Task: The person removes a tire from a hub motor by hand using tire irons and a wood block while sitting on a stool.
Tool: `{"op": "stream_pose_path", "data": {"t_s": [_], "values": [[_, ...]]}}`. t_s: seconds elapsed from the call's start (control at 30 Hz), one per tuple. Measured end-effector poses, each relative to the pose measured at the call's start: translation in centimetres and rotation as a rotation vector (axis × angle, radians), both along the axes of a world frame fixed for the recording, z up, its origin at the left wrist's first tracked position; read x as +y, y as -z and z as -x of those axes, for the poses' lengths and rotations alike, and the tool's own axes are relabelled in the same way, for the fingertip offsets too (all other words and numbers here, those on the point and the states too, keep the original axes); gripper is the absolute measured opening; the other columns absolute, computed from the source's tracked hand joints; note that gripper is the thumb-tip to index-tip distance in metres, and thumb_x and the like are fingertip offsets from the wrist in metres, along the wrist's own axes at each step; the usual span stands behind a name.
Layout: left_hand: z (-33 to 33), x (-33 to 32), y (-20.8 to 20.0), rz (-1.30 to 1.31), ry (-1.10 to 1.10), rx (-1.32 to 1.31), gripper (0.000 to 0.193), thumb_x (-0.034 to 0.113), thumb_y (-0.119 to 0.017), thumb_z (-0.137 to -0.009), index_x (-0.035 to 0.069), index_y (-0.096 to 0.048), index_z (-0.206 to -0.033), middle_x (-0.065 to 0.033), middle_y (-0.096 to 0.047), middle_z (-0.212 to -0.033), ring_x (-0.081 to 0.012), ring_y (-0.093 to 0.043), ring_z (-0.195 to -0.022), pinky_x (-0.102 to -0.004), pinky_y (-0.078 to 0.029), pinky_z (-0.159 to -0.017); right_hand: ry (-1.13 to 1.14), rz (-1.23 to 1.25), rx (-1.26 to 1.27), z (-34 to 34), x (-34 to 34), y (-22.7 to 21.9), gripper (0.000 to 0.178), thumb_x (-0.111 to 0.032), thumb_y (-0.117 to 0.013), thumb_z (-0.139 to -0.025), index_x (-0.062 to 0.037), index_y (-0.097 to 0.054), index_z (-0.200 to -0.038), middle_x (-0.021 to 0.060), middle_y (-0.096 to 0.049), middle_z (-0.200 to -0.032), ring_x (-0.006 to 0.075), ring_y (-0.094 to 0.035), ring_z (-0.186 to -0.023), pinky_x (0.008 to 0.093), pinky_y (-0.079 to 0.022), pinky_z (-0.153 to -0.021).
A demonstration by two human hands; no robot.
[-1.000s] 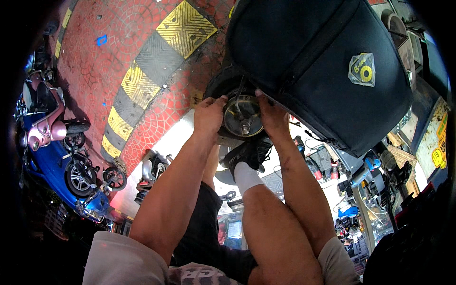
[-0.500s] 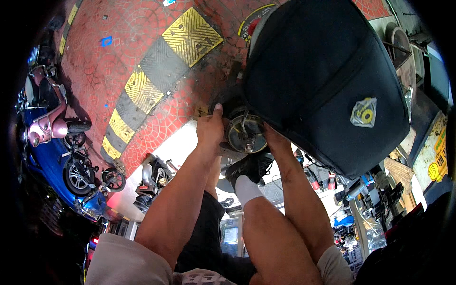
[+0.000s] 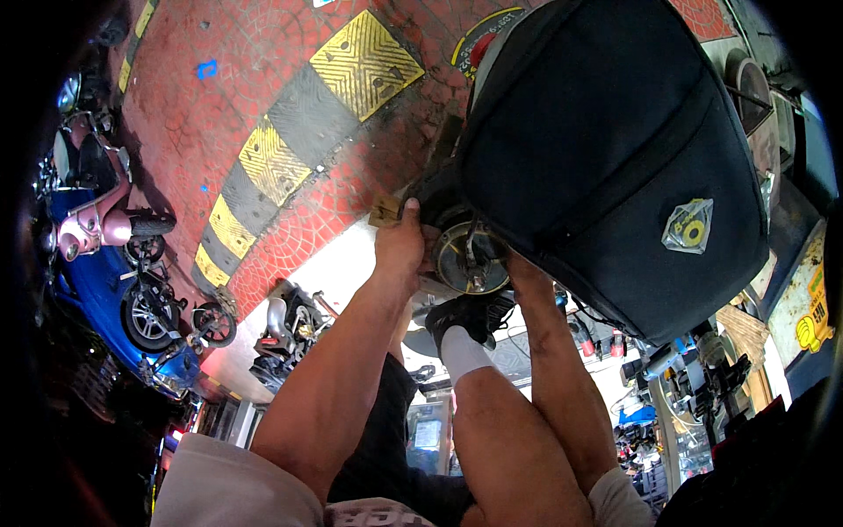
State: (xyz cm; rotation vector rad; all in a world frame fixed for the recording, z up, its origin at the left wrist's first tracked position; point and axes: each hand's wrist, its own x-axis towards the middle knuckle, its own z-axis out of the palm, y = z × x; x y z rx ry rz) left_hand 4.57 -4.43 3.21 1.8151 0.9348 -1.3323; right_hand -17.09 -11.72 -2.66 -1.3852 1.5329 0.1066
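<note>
Beneath the near edge of a large black padded body (image 3: 615,158), having the round wheel (image 3: 465,263) between both hands, just above a black shoe (image 3: 470,316). Pressing the left hand (image 3: 399,250) to the wheel's left side, with thumb pointing upward; holding the right hand (image 3: 529,279) at the opposite side, partly under the black overhang. Placing both hands so opposed probably for steadying the wheel evenly. Not being able to tell, with fingertips mostly hidden, about either grip being clamped or loose. Seeing on the padded body a small clear packet (image 3: 688,226) with a yellow ring inside, perhaps put there for easy reach. Noticing at far right a pale panel (image 3: 795,290) with bold lettering and a yellow drawn hand, and at the top a dark, rounded floor marking (image 3: 479,35) with yellow writing, partly covered. Noticing also large letters on the shirt (image 3: 378,514), cut by the lower edge.
</note>
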Motion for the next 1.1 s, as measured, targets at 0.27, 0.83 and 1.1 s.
{"op": "stream_pose_path", "data": {"t_s": [0.27,0.83,1.1], "values": [[0.3,2.0,0.5,0.038,-0.134,-0.025,0.037,0.038,-0.073,-0.103,0.002,-0.07,-0.095,-0.0091,-0.07,-0.085,-0.0218,-0.066,-0.069,-0.0371,-0.055,-0.061,-0.128,-0.04,0.064,-3.0,-0.8,-0.8,0.065,-0.044,-0.074,-0.1,-0.0026,-0.062,-0.149,0.0195,-0.051,-0.163,0.0368,-0.051,-0.145,0.0401,-0.034,-0.122],[2.8,5.2,-2.8,0.357,0.438,-0.277,0.033,0.0,-0.068,-0.096,-0.002,-0.065,-0.129,-0.0133,-0.073,-0.116,-0.022,-0.072,-0.102,-0.0341,-0.058,-0.088,-0.535,-0.127,-0.068,0.9,-4.2,-6.3,0.047,-0.029,-0.081,-0.096,0.0,-0.065,-0.13,0.0192,-0.075,-0.12,0.0307,-0.071,-0.112,0.0454,-0.052,-0.101],[3.0,4.6,-4.1,0.333,0.737,-0.396,0.036,-0.003,-0.069,-0.097,-0.003,-0.058,-0.131,-0.0169,-0.075,-0.115,-0.0222,-0.075,-0.101,-0.0338,-0.059,-0.089,-0.521,-0.185,0.069,-1.9,-4.2,-8.2,0.045,-0.021,-0.076,-0.099,-0.0023,-0.062,-0.138,0.0206,-0.074,-0.126,0.0345,-0.07,-0.12,0.05,-0.049,-0.108]]}}
